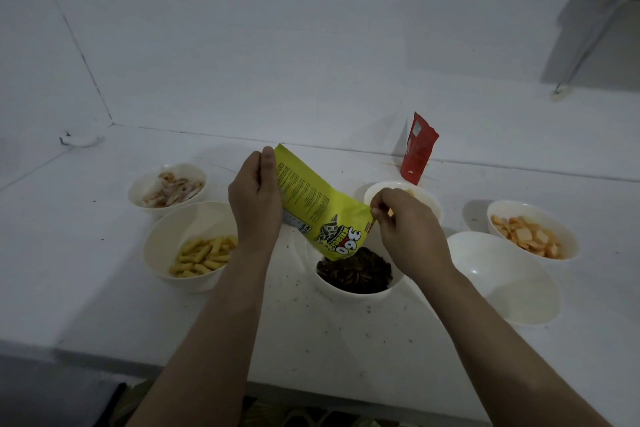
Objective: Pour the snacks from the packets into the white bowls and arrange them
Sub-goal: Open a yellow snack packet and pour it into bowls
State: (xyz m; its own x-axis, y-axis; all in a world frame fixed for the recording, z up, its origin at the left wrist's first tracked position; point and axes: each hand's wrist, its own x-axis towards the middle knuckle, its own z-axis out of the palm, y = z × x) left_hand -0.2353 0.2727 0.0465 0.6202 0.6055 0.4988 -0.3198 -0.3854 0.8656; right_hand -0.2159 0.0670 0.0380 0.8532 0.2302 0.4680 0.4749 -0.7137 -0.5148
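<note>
A yellow-green snack packet (313, 204) is tipped upside down over a white bowl (349, 295) in the middle of the counter, and dark seeds (356, 272) lie heaped in that bowl under its mouth. My left hand (256, 199) grips the packet's raised bottom end. My right hand (408, 229) pinches its lower right corner near the opening. Behind my right hand a white bowl (427, 199) is partly hidden. A red packet (418, 149) stands upright against the back wall.
On the left stand a bowl of yellow sticks (162, 243) and a bowl of pale mixed pieces (138, 189). On the right are a bowl of orange crackers (568, 239) and a white bowl (502, 284) with nothing in it. The counter's front edge (311, 388) is close.
</note>
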